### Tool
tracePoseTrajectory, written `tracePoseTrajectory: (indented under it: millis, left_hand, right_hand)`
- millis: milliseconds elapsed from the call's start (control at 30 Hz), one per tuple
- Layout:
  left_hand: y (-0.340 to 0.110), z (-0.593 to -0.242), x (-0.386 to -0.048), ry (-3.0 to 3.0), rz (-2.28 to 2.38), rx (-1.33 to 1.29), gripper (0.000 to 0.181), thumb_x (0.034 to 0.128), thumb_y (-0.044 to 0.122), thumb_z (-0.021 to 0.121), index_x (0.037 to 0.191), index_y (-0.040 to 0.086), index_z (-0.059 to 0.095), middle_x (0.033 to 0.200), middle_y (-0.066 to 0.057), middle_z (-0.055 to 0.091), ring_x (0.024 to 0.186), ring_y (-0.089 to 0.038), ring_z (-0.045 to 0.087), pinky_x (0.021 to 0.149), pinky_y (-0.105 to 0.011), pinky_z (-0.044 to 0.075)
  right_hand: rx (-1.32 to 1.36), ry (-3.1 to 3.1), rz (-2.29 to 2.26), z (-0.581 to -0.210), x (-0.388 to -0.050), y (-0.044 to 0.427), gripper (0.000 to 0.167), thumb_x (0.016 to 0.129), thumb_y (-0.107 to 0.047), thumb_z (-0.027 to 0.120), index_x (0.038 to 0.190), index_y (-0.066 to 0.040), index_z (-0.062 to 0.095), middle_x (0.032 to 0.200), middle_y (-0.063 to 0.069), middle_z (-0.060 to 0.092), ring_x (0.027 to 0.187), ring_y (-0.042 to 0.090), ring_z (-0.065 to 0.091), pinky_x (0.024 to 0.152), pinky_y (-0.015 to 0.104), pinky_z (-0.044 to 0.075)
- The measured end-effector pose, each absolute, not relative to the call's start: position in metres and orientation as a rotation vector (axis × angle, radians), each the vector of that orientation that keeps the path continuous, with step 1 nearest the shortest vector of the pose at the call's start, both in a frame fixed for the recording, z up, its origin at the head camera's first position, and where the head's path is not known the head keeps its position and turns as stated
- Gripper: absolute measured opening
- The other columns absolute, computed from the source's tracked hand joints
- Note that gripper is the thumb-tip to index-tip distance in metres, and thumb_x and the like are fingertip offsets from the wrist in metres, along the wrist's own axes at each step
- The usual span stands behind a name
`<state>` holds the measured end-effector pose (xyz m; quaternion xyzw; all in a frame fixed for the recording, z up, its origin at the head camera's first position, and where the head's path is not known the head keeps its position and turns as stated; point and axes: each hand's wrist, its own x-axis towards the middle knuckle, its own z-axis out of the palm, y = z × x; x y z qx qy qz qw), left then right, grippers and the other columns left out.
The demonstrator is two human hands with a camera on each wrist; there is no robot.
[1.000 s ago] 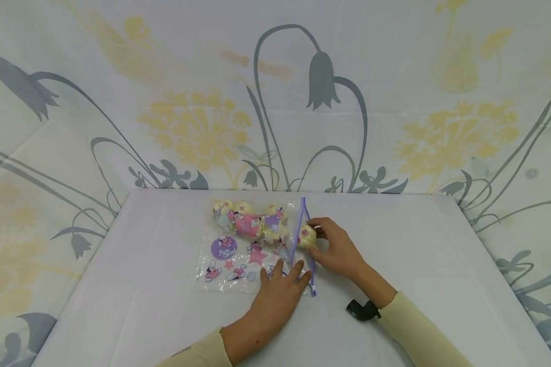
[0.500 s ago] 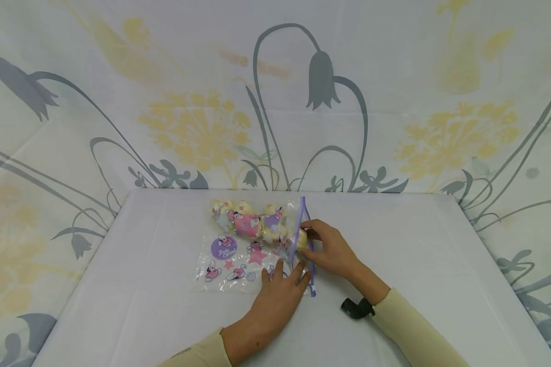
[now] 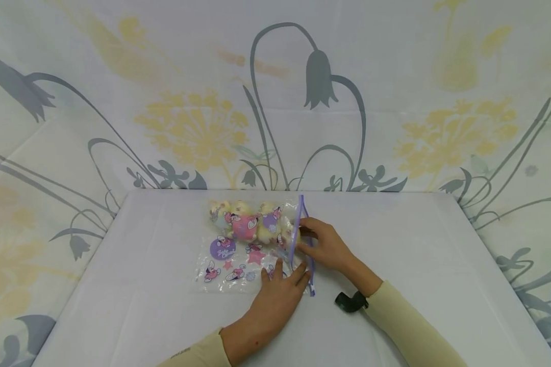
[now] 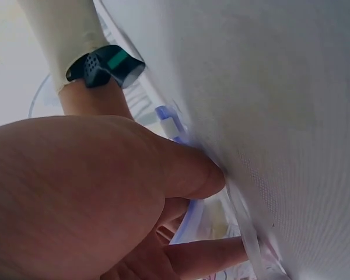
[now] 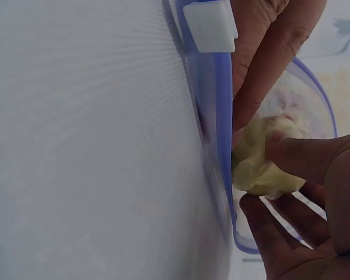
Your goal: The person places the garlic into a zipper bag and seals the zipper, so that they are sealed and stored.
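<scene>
A clear zip bag (image 3: 239, 283) with a purple zip edge and pink printed characters lies flat, its mouth to the right. Inside show several small pale yellow toy figures (image 3: 244, 228), some with coloured bodies. With thumb and fingers, my right hand (image 3: 328, 244) pinches another pale yellow toy figure (image 5: 265, 166) inside the bag's parted mouth; its kind is unclear. My left hand (image 3: 277, 298) rests spread on the bag's lower right part, fingertips at the purple zip edge (image 5: 223, 105). A white slider (image 5: 210, 26) sits near the zip's end.
A white cloth covers the table (image 3: 408, 244). Behind it hangs a flower-printed curtain (image 3: 202, 127). A black wrist camera (image 3: 351, 302) is strapped at the right wrist, just above the table.
My right hand has moved left, carrying the pale yellow toy figure from the bag's mouth further in past the zip edge. The left hand stays in place on the bag.
</scene>
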<state>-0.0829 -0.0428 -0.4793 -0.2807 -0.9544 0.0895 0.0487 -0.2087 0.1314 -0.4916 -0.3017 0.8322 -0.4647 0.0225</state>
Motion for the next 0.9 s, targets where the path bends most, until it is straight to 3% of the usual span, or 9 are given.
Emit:
tracePoseTrajectory:
  millis: [167,367,600,900]
  left_hand:
    - [-0.043,-0.478,-0.083,-2.894,0.254,-0.867,0.043,0.1034,0.017,0.067,0.145,0.028,0.067,0.155,0.008,0.055,0.131,-0.041,0.062,0.086,-0.059,0.061]
    - [-0.045,-0.48,-0.084,-2.868,0.272,-0.876,0.044,0.103,0.018,0.068,0.146,0.028,0.066,0.153,0.008,0.057,0.13,-0.041,0.062,0.085,-0.059,0.061]
    - [-0.045,-0.481,-0.085,-2.862,0.206,-0.881,0.044,0.1029,0.014,0.066,0.145,0.027,0.066,0.154,0.009,0.056,0.13,-0.043,0.062,0.085,-0.061,0.061]
    - [-0.046,-0.482,-0.085,-2.864,0.222,-0.884,0.044,0.104,0.015,0.064,0.146,0.028,0.066,0.155,0.009,0.055,0.13,-0.043,0.061,0.085,-0.061,0.061]
  right_hand:
    - [-0.911,2.562,-1.48,-0.492,-0.213,0.125,0.042,0.09,0.003,0.081,0.13,0.001,0.067,0.127,0.013,0.07,0.119,0.03,0.07,0.105,0.039,0.055]
    - [-0.872,2.589,-1.509,-0.495,-0.218,0.116,0.047,0.088,0.001,0.082,0.133,0.003,0.067,0.128,0.017,0.072,0.117,0.034,0.072,0.102,0.042,0.057]
    - [-0.766,2.649,-1.446,-0.5,-0.226,0.099,0.054,0.087,-0.006,0.083,0.138,-0.002,0.067,0.134,0.015,0.072,0.122,0.035,0.07,0.103,0.047,0.057]
    - [-0.767,2.692,-1.433,-0.503,-0.231,0.092,0.049,0.084,-0.01,0.084,0.131,-0.003,0.07,0.127,0.014,0.074,0.118,0.035,0.071,0.099,0.052,0.058]
